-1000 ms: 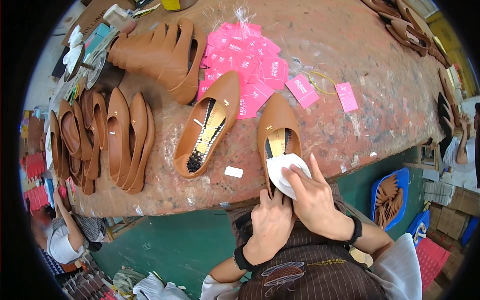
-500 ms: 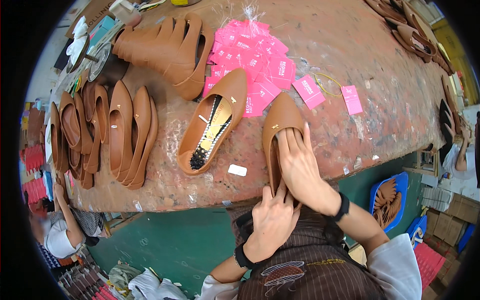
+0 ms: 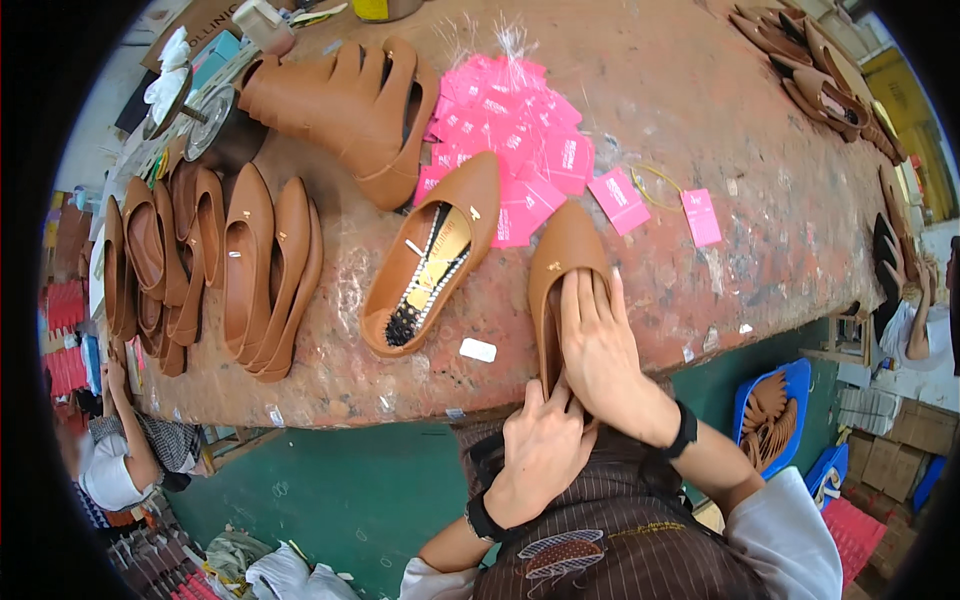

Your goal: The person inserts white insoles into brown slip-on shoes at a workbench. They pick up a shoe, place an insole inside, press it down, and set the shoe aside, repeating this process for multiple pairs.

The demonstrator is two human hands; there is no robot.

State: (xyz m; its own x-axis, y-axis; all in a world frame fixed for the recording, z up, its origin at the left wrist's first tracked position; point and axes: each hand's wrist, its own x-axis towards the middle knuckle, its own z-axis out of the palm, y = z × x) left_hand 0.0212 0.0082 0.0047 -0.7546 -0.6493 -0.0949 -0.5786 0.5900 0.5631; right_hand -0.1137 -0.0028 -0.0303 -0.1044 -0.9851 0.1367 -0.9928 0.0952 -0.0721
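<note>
A brown pointed flat shoe (image 3: 572,237) with a small gold ornament rests at the table's front edge, toe away from me. My right hand (image 3: 606,362) reaches into its opening, several fingers flat inside and one along the outer right side. At the heel, my left hand (image 3: 543,445) grips with bent fingers; the heel is mostly hidden by both hands. Left of it lies a matching flat shoe (image 3: 478,205), showing a gold label, a black-and-white edged strip and a dark patch on its insole. A small white sticker (image 3: 478,350) lies between the two shoes.
Pink tags (image 3: 510,125) are heaped behind the shoes, with two looped tags (image 3: 620,200) to the right. Brown shoes (image 3: 340,120) stand stacked at back left, more shoes (image 3: 262,280) at left. A blue crate (image 3: 775,415) holds brown pieces. Other people sit at both sides.
The whole view has shifted slightly, with the table's things sitting a little lower. Both hands stay at the same shoe, with only a slight shift of the right fingers.
</note>
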